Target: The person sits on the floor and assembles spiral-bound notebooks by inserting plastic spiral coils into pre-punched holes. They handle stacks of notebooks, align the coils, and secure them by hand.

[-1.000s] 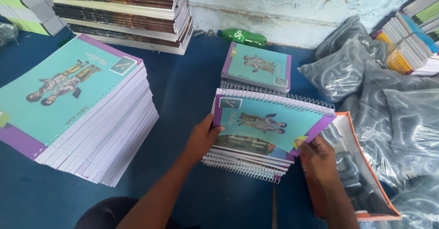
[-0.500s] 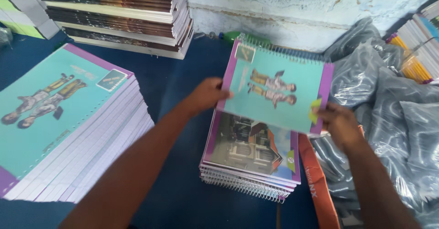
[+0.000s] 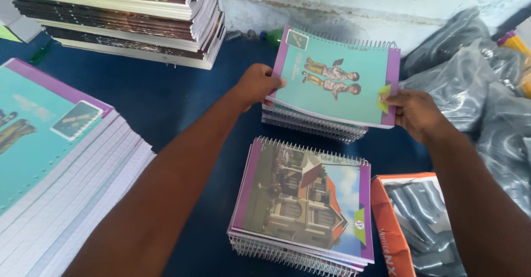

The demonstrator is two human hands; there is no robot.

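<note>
At the far left I see a tall stack of loose teal covers point(image 3: 50, 144) with purple edging, its ruled sheets fanned out in steps on the dark blue desk point(image 3: 166, 100). Behind it sits a thick pile of dark-edged books point(image 3: 127, 17). My left hand point(image 3: 255, 84) pinches the left edge of a teal spiral notebook point(image 3: 337, 80), fingers closed on the glossy card cover. The notebook is tilted just above a short pile of wire-bound notebooks point(image 3: 312, 123). Nearer me lies another spiral pile topped by a house-picture cover point(image 3: 304, 197), coils showing along its edges. My right hand point(image 3: 418, 113) grips the teal notebook's right edge. Beside it are an orange carton point(image 3: 387, 221) and crumpled grey plastic bags point(image 3: 470, 83).
</note>
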